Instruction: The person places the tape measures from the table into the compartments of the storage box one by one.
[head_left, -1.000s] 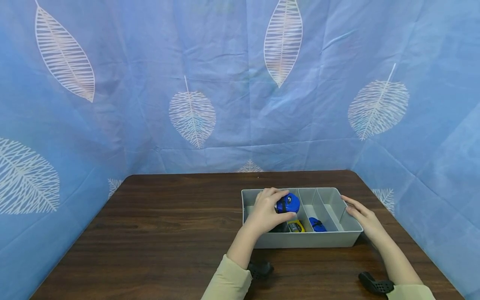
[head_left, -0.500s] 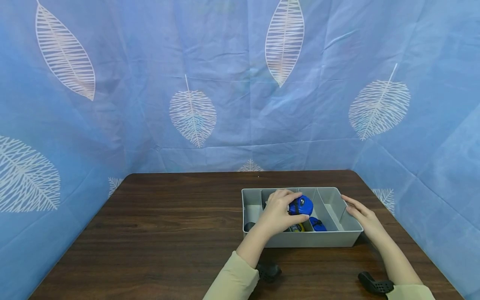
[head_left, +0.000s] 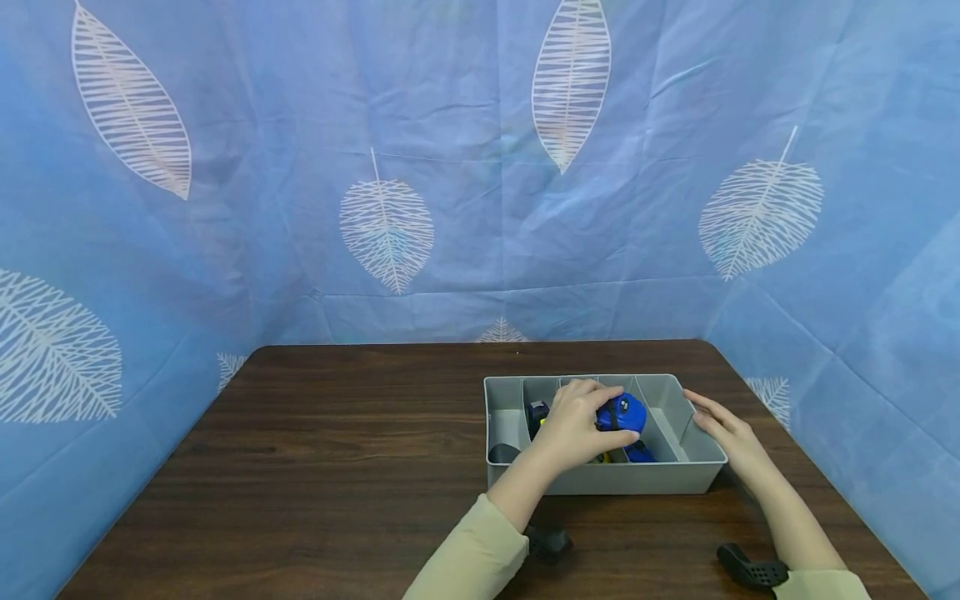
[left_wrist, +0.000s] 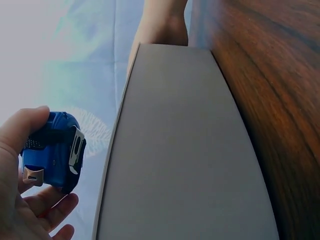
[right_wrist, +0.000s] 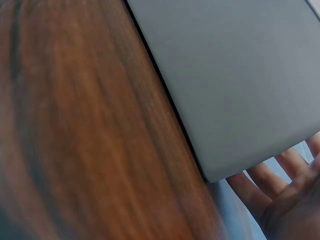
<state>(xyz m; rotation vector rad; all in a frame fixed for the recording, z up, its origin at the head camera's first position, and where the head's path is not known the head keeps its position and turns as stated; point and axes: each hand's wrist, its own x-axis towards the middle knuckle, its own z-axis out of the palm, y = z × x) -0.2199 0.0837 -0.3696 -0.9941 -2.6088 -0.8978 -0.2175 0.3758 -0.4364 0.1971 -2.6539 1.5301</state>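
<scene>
My left hand grips a blue tape measure over the right half of a grey divided box. In the left wrist view, thumb and fingers curl round the tape measure, whose metal clip and end hook show. A second blue item lies below it in a compartment, partly covered. My right hand rests against the box's right end with fingers extended, also seen beside the box wall in the right wrist view.
In the leftmost compartment sits a dark rounded object. A black and yellow item stands in the compartment beside it, and a yellow bit shows under my left wrist. The box stands on a dark wooden table before a blue curtain.
My left hand has carried the blue tape measure rightward across the box, uncovering the left compartments. My right hand has stayed at the box's right end.
</scene>
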